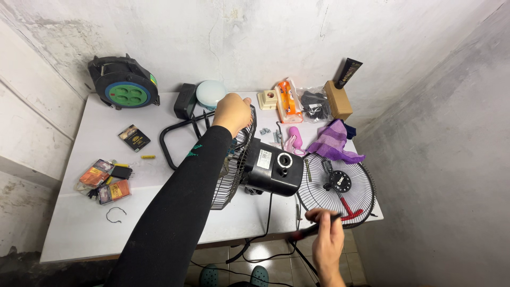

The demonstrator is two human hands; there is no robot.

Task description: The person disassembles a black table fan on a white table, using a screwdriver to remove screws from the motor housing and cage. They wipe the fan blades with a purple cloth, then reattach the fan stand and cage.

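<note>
Head view shows the left hand with its grip closed over the top rim of the wire guard on the fan motor at mid-frame, while the right hand, low and right of centre, pinches a dark screwdriver between thumb and fingertips. Holding the guard steady would probably help, since the fan lies tipped on the white counter. Just right, the loose front grille overhangs the counter edge and looks easy to knock.
</note>
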